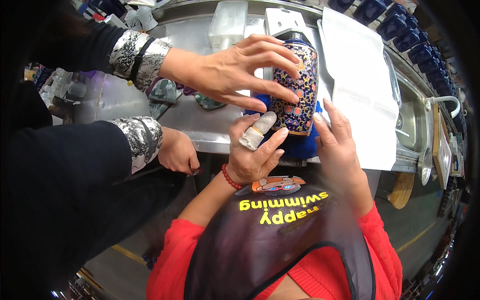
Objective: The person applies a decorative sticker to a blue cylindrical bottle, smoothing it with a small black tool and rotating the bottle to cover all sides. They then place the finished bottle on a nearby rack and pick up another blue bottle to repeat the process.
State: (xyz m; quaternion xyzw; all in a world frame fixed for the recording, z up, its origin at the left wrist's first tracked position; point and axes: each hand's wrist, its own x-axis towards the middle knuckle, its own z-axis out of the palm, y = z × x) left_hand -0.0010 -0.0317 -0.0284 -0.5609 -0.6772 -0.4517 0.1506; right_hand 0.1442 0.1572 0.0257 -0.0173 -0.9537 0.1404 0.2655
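Observation:
A dark blue bottle (305,75) with a dense floral pattern lies on a bright blue cloth (296,147) in front of me, its neck pointing away. My left hand (257,147) is by the bottle's lower left corner, fingers apart, one finger wrapped in a pale cover held by a yellow band. My right hand (340,140) is open at the lower right corner, fingertips close to the bottle's side; whether they touch it I cannot tell. A co-worker's hand (232,72) reaches from the left, fingers spread over the bottle's patterned face.
The co-worker's other hand (179,150) is curled near the metal worktop's (200,125) front edge. A translucent plastic container (228,27) stands at the back, camouflage cloth (164,92) at left. White paper (362,95) lies at right, beside a sink (412,127) and several dark blue bottles (392,25).

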